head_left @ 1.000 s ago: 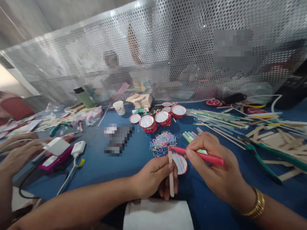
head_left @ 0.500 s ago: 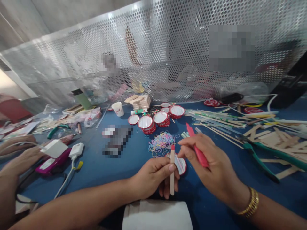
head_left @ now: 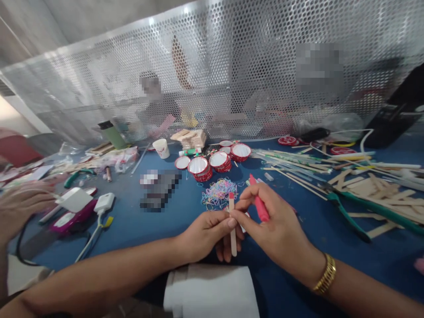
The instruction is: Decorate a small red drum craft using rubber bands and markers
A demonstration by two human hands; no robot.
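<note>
My left hand [head_left: 207, 236] pinches a wooden craft stick [head_left: 232, 225] upright; the stick's top end is coloured red. My right hand [head_left: 271, 223] grips a red marker [head_left: 259, 204], which points up and away, and its thumb and forefinger touch the stick just beside my left thumb. A small red-rimmed round lid lies under both hands, almost wholly hidden. A heap of coloured rubber bands [head_left: 217, 192] lies just beyond the hands on the blue table [head_left: 172, 221].
Several red-and-white round lids [head_left: 212, 162] stand further back. Wooden sticks, straws and green-handled pliers [head_left: 347, 212] fill the right. White paper [head_left: 212, 291] lies at the near edge. Another person's hands [head_left: 20, 205], a white charger [head_left: 105, 203] and a pink device occupy the left. A perforated metal screen [head_left: 232, 79] closes the back.
My right hand swung the marker from lying across the stick's tip to pointing upward, then moved left until its fingers met the stick. The stick's end now shows red. The other person's hands shifted.
</note>
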